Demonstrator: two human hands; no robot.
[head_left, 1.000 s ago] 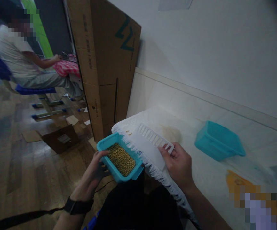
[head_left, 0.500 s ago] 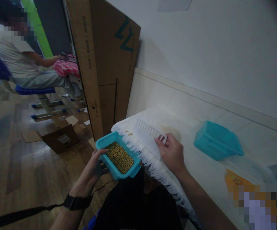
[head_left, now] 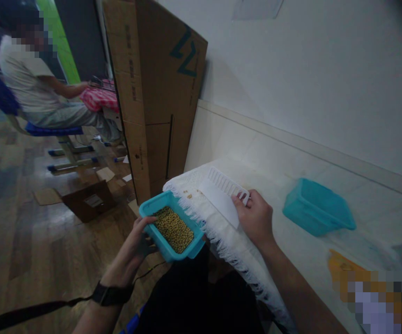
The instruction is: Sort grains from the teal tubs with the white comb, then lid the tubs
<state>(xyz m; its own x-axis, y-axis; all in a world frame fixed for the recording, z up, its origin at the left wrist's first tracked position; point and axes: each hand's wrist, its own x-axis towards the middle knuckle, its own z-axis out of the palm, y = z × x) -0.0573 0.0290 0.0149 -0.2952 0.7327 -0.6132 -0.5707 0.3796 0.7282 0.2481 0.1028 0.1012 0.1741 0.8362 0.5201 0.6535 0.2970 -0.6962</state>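
Note:
My left hand (head_left: 143, 239) grips the left side of a teal plastic container (head_left: 147, 204), thumb over its rim. Many small yellow-green soybeans (head_left: 175, 229) lie inside it. The container is held at the edge of a white fringed cloth (head_left: 208, 215). In my right hand (head_left: 256, 215) is a flat white plastic scraper (head_left: 220, 202) with a row of slots along its far side; my fingers close round its right end. The scraper is low over the cloth; I cannot tell whether it touches. A few loose beans (head_left: 189, 195) lie on the cloth to its left.
Another teal container (head_left: 317, 208) stands on the white surface at right, with clear plastic and an orange package (head_left: 347, 266) nearer me. A tall cardboard box (head_left: 162, 93) rises behind the cloth. Left, a person (head_left: 30, 88) sits on a blue chair; an opened carton (head_left: 89, 199) lies on the floor.
My right hand has moved the scraper slightly to the right, away from the loose beans. My left hand and the bean container stay almost in place. The view has shifted slightly.

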